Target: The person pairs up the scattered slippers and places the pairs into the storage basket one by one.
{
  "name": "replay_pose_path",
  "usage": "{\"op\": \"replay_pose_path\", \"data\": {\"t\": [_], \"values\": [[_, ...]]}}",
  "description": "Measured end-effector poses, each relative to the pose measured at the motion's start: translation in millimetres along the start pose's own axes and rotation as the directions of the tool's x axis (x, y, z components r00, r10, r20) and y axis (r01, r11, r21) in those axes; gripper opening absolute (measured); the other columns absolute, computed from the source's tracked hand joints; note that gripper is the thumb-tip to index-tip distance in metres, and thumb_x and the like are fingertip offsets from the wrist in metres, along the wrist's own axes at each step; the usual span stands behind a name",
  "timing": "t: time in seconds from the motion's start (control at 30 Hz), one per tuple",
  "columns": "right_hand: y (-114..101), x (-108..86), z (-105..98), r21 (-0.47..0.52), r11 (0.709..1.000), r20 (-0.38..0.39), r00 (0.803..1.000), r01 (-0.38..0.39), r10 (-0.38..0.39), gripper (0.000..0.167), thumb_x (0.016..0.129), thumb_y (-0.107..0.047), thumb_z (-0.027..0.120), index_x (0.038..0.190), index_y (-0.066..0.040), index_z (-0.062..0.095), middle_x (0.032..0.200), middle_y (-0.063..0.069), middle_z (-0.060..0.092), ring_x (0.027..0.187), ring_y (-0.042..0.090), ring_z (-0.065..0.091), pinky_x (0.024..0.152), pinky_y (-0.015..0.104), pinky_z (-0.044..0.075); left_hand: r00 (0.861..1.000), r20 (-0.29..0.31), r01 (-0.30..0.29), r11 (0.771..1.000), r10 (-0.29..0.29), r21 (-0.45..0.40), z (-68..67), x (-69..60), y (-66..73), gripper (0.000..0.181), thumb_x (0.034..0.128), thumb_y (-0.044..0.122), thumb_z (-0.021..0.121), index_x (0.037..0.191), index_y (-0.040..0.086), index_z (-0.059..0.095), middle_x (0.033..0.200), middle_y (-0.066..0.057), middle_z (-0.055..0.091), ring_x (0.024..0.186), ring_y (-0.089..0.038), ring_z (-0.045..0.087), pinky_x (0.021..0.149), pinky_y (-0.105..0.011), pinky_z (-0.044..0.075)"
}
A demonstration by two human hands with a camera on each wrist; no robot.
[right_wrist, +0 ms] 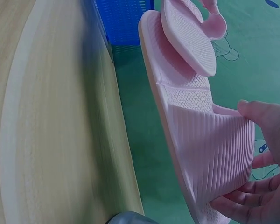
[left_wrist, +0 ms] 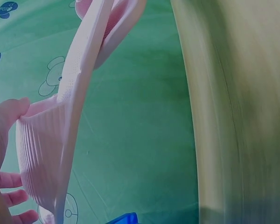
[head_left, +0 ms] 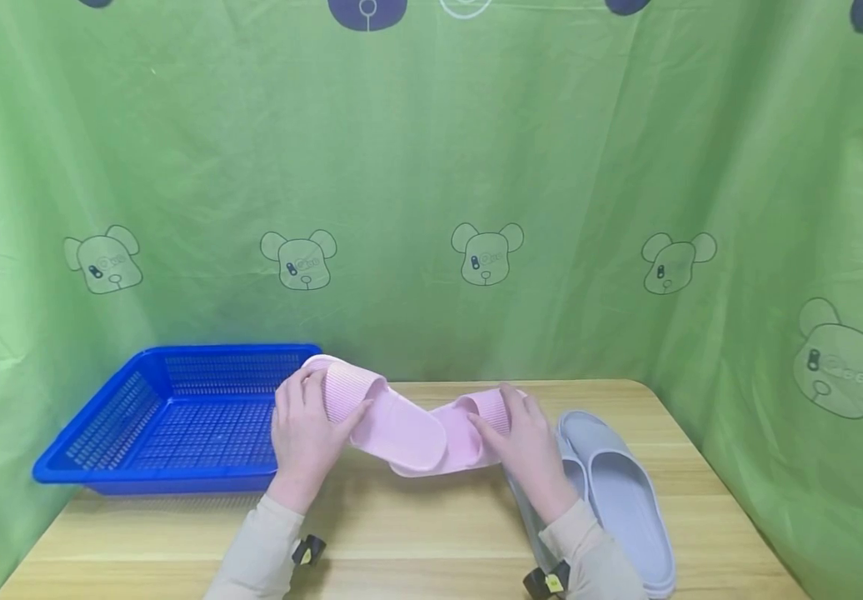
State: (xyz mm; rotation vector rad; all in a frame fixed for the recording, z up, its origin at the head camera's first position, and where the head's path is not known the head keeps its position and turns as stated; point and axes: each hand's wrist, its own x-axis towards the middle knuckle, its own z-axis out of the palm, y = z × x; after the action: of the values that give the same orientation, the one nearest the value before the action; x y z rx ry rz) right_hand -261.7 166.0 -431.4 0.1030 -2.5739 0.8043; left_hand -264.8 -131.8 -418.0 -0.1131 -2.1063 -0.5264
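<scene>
Two pink slippers are held up above the table, one in each hand. My left hand [head_left: 302, 437] grips the left pink slipper [head_left: 405, 427] at its ribbed strap, thumb at the strap's opening edge. In the left wrist view that ribbed strap [left_wrist: 42, 154] lies between thumb and fingers. By the strap too, my right hand [head_left: 527, 450] holds the right pink slipper [head_left: 463, 440]; the right wrist view shows its ribbed strap [right_wrist: 210, 149] pinched between thumb and fingers. The heel ends overlap, the left slipper in front of the right one.
A blue plastic basket [head_left: 177, 483] with mesh sides stands on the left of the wooden table [head_left: 416, 542]. On the right lies a pair of grey slippers [head_left: 630, 508], partly behind my right forearm. A green curtain [head_left: 401, 167] hangs behind and at the sides.
</scene>
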Motion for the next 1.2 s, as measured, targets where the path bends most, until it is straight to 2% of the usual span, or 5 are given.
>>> {"op": "replay_pose_path", "data": {"t": [0.23,0.53,0.73,0.9,1.2], "values": [[-0.8,-0.9,1.4,-0.024,1.0,0.008,1.0,-0.002,0.003,0.08,0.083,-0.065,0.061,0.141,-0.011,0.048,0.127,0.025,0.057,0.107,0.049,0.06,0.087,0.063,0.052,1.0,-0.019,0.007,1.0,-0.007,0.011,2.0,-0.4,-0.7,0.083,0.0629,0.062,0.08,0.117,0.003,0.059,0.124,-0.016,0.057,0.114,-0.036,0.049,0.08,-0.048,0.046],[-3.4,-1.6,2.1,-0.052,0.998,0.048,0.999,-0.021,0.023,0.079,0.084,-0.067,0.058,0.14,-0.011,0.048,0.126,0.027,0.057,0.105,0.051,0.06,0.087,0.064,0.051,1.0,-0.032,-0.002,0.997,0.0,-0.074,4.7,-0.4,-2.0,0.08,0.0633,0.055,0.084,0.113,0.0,0.053,0.132,-0.021,0.05,0.124,-0.039,0.047,0.106,-0.052,0.044],[-6.6,-3.1,2.7,-0.045,0.998,0.071,0.996,-0.048,0.051,0.083,0.084,-0.068,0.058,0.142,-0.01,0.046,0.133,0.031,0.053,0.111,0.054,0.057,0.092,0.067,0.048,1.0,-0.012,0.026,0.998,-0.027,-0.052,5.2,-2.2,-0.6,0.085,0.0619,0.057,0.084,0.116,-0.001,0.053,0.14,-0.025,0.047,0.128,-0.042,0.047,0.105,-0.056,0.044],[-9.0,-4.4,2.8,-0.041,0.998,0.068,0.996,-0.054,0.057,0.083,0.084,-0.067,0.059,0.141,-0.008,0.047,0.128,0.032,0.054,0.106,0.053,0.06,0.087,0.064,0.051,0.999,0.011,0.048,0.998,-0.047,-0.032,4.1,-3.6,2.1,0.086,0.0622,0.06,0.083,0.116,0.0,0.053,0.145,-0.026,0.044,0.129,-0.045,0.047,0.102,-0.059,0.045],[-11.9,-5.6,3.1,-0.052,0.997,0.085,0.994,-0.063,0.067,0.082,0.085,-0.065,0.06,0.142,-0.007,0.046,0.13,0.034,0.052,0.104,0.056,0.06,0.086,0.065,0.052,0.988,0.105,0.113,0.994,-0.112,-0.001,2.1,-6.9,9.0,0.085,0.0665,0.064,0.078,0.119,0.003,0.053,0.152,-0.024,0.038,0.127,-0.044,0.048,0.094,-0.06,0.049]]}}
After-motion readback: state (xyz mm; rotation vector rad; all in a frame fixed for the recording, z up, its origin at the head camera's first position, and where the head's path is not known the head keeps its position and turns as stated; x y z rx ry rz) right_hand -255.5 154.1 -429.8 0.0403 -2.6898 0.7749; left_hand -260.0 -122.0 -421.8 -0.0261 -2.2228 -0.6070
